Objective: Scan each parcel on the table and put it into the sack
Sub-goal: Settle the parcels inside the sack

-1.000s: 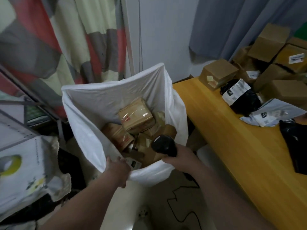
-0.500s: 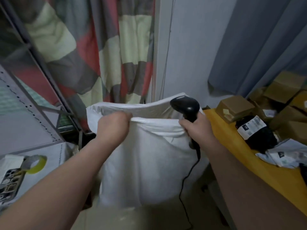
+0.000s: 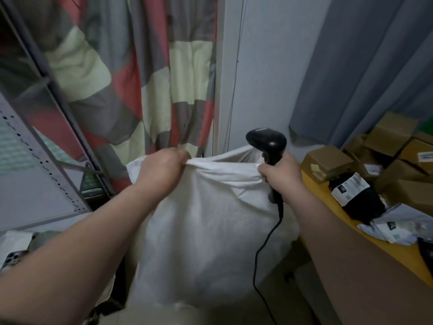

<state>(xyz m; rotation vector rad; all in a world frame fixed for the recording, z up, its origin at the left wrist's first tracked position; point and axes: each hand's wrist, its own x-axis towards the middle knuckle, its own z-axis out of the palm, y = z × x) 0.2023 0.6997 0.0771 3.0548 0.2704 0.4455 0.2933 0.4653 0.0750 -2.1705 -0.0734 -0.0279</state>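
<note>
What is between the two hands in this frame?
In the head view, only the gathered white top edge of the sack stretches between the left hand and the right hand, which also grips the scanner.

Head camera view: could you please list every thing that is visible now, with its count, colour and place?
sack: one, white, centre
scanner: one, black, above the sack's right rim
cable: one, black, hanging from the scanner
table: one, yellow, right
cardboard boxes: several, brown, far end of the table
bag parcel: one, black with white label, on the table
mailer: at least one, grey-white, on the table
patterned curtain: one, red, grey, cream, upper left
plain curtain: one, grey-blue, upper right
shelf rack: one, grey, left
phone: one, silver, bottom left
left hand: grips the sack rim
right hand: grips scanner and sack rim
</note>
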